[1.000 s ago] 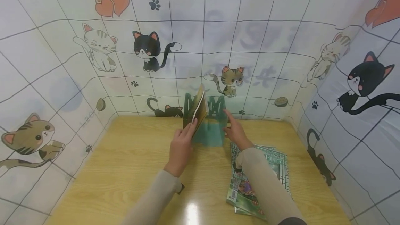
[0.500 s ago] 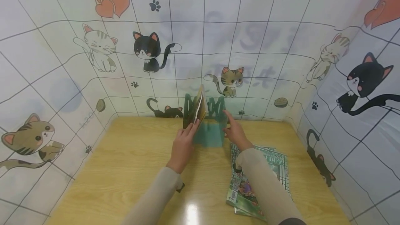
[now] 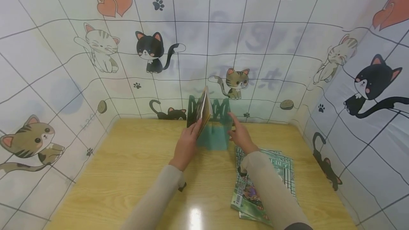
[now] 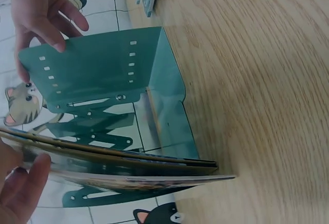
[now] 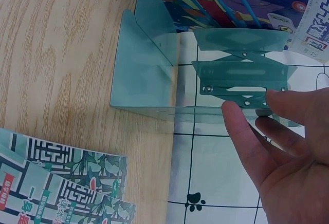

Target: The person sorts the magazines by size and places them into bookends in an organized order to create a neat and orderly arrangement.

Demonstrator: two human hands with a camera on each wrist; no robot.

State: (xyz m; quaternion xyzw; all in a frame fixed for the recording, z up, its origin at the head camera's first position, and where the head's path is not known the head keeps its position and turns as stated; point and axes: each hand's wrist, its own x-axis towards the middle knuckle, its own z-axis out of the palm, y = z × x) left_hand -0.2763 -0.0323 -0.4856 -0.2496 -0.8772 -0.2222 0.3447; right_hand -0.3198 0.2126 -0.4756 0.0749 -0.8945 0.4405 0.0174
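Note:
A green metal expandable bookend [image 3: 217, 137] stands against the back wall, with crossed slats and upright side plates. Several thin books [image 3: 206, 111] stand in its left part, leaning a little; in the left wrist view the books [image 4: 128, 157] show edge-on. My left hand [image 3: 186, 146] holds them at their near edge, its fingertips partly hidden. My right hand [image 3: 242, 136] grips the right side plate by its edge; the right wrist view shows the fingers of the right hand [image 5: 282, 147] around that plate. A colourful cover [image 5: 221, 3] faces the bookend's vacant side.
Several green magazines [image 3: 265, 187] lie stacked on the wooden table [image 3: 134, 173] under my right forearm. A cat-printed cloth [image 3: 191, 38] covers the back and side walls, close behind the bookend.
The left hand shifts slightly at the books' near edge, and the gap between the books looks a little different. My right hand and the bookend stay in place.

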